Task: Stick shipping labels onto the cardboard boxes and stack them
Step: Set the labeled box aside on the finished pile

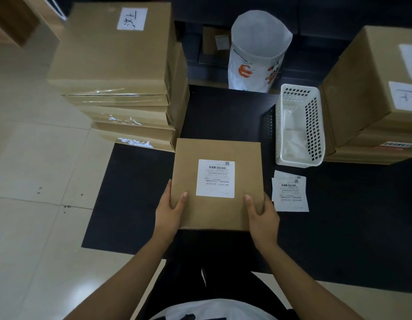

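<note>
Head view: I hold the box (217, 184) at frame centre over the dark table (131, 192), left hand (169, 212) and right hand (261, 215) gripping its near corners, thumbs on top. Label (215, 178) stuck on lid. Spare labels (290, 194) lie right; box stack (117, 72) upper left.

labelled box (217, 204), left hand (169, 211), right hand (261, 215) gripping
</note>
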Action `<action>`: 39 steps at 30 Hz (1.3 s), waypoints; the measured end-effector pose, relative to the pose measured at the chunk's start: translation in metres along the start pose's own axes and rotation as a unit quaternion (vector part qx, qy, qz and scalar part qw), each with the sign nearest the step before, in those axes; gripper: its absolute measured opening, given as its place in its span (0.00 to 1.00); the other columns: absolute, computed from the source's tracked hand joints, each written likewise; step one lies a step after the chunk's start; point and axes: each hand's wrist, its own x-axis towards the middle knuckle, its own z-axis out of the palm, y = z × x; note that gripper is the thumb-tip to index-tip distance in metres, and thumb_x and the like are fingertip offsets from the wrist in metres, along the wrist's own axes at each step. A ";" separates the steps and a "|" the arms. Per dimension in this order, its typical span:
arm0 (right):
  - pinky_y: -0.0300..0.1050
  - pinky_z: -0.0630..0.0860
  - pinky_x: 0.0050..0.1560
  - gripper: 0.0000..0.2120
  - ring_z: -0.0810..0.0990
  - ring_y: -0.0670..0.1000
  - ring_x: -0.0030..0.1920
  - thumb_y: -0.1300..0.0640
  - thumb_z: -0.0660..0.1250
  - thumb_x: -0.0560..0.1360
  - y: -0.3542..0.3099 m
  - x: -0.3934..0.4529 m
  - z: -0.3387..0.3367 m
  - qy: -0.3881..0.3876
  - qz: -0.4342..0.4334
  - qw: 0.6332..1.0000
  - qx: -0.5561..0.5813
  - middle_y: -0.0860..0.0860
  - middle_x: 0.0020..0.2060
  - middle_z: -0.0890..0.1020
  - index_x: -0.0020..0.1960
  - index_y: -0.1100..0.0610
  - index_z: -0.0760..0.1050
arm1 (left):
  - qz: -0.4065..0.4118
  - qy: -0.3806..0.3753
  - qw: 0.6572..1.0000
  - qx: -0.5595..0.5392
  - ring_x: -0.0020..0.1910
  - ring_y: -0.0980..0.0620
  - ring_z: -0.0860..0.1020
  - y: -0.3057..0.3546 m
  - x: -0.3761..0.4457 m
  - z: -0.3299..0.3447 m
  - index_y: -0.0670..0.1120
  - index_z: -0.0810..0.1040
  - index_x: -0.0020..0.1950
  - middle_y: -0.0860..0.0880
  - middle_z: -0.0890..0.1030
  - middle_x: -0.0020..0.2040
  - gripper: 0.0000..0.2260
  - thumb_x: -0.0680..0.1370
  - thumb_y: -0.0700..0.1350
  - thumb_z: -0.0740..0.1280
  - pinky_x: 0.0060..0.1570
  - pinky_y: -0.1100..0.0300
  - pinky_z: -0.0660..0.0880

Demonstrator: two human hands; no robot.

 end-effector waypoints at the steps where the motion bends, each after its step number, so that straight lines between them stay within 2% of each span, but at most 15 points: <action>1: 0.45 0.77 0.57 0.27 0.78 0.44 0.54 0.36 0.65 0.73 -0.003 -0.002 -0.001 0.003 -0.005 1.000 0.006 0.46 0.56 0.80 0.67 0.49 0.72 | -0.002 0.006 1.000 0.002 0.66 0.56 0.70 0.002 -0.001 0.000 0.56 0.59 0.77 0.56 0.70 0.71 0.31 0.77 0.58 0.65 0.66 0.56 0.69; 3: 0.41 0.75 0.54 0.25 0.78 0.42 0.52 0.40 0.66 0.74 -0.007 -0.005 -0.001 0.017 -0.014 1.000 0.008 0.45 0.55 0.80 0.66 0.51 0.73 | -0.002 0.016 1.000 0.004 0.65 0.55 0.71 0.006 -0.002 -0.002 0.56 0.60 0.77 0.55 0.71 0.70 0.30 0.77 0.58 0.65 0.66 0.55 0.69; 11: 0.37 0.72 0.51 0.23 0.77 0.44 0.51 0.42 0.67 0.75 -0.056 0.005 -0.013 0.044 -0.071 0.996 0.031 0.44 0.52 0.80 0.66 0.52 0.74 | 0.050 0.043 0.997 -0.033 0.63 0.56 0.72 0.056 -0.002 -0.013 0.55 0.61 0.76 0.55 0.72 0.69 0.30 0.77 0.56 0.67 0.65 0.58 0.69; 14: 0.40 0.72 0.53 0.25 0.78 0.46 0.53 0.40 0.66 0.75 -0.057 0.001 -0.017 0.058 -0.079 0.995 0.035 0.46 0.54 0.81 0.66 0.52 0.74 | 0.066 0.031 0.997 -0.040 0.61 0.57 0.72 0.062 -0.004 -0.012 0.53 0.60 0.77 0.55 0.72 0.68 0.30 0.77 0.55 0.67 0.63 0.61 0.69; 19: 0.38 0.70 0.52 0.21 0.76 0.43 0.51 0.42 0.66 0.75 -0.055 -0.015 -0.021 0.074 -0.072 0.994 0.048 0.45 0.52 0.80 0.64 0.52 0.76 | 0.064 0.008 0.997 -0.045 0.63 0.55 0.73 0.056 -0.007 -0.014 0.53 0.62 0.76 0.53 0.73 0.69 0.29 0.77 0.54 0.68 0.66 0.56 0.69; 22: 0.39 0.71 0.54 0.20 0.76 0.43 0.51 0.42 0.67 0.75 -0.050 -0.027 -0.026 0.095 -0.065 0.992 0.055 0.43 0.50 0.79 0.62 0.52 0.77 | 0.070 -0.013 0.997 -0.036 0.62 0.56 0.72 0.056 -0.013 -0.013 0.53 0.62 0.76 0.54 0.73 0.68 0.29 0.77 0.54 0.67 0.65 0.58 0.69; 24: 0.40 0.71 0.56 0.20 0.77 0.45 0.53 0.42 0.67 0.75 -0.045 -0.034 -0.031 0.114 -0.058 0.991 0.049 0.43 0.50 0.79 0.62 0.52 0.77 | 0.073 -0.031 0.996 -0.033 0.61 0.57 0.72 0.056 -0.017 -0.010 0.53 0.62 0.76 0.54 0.73 0.68 0.28 0.78 0.53 0.66 0.63 0.60 0.68; 26: 0.41 0.71 0.56 0.20 0.77 0.46 0.53 0.42 0.66 0.75 -0.040 -0.041 -0.039 0.128 -0.048 0.990 0.042 0.45 0.51 0.79 0.62 0.52 0.76 | 0.074 -0.052 0.996 -0.025 0.62 0.56 0.71 0.056 -0.020 -0.005 0.53 0.61 0.76 0.54 0.73 0.68 0.28 0.78 0.53 0.66 0.64 0.57 0.68; 32: 0.42 0.73 0.52 0.17 0.78 0.46 0.49 0.41 0.65 0.76 -0.021 -0.055 -0.072 0.159 -0.025 0.986 0.029 0.44 0.47 0.80 0.59 0.50 0.76 | 0.083 -0.097 0.992 -0.003 0.65 0.53 0.71 0.057 -0.036 0.024 0.54 0.60 0.77 0.54 0.71 0.69 0.30 0.77 0.57 0.66 0.65 0.55 0.69; 36: 0.33 0.72 0.43 0.14 0.78 0.39 0.46 0.42 0.65 0.76 -0.001 -0.058 -0.102 0.172 -0.023 0.984 0.036 0.41 0.45 0.81 0.56 0.49 0.77 | 0.096 -0.109 0.989 0.008 0.63 0.56 0.71 0.061 -0.054 0.053 0.53 0.60 0.76 0.55 0.72 0.67 0.29 0.78 0.55 0.65 0.64 0.58 0.68; 39: 0.31 0.69 0.39 0.12 0.77 0.39 0.45 0.41 0.64 0.76 0.012 -0.054 -0.134 0.172 -0.021 0.984 0.036 0.41 0.44 0.79 0.54 0.47 0.75 | 0.111 -0.116 0.987 0.006 0.60 0.58 0.71 0.068 -0.074 0.084 0.55 0.61 0.76 0.58 0.72 0.63 0.27 0.78 0.55 0.65 0.62 0.59 0.68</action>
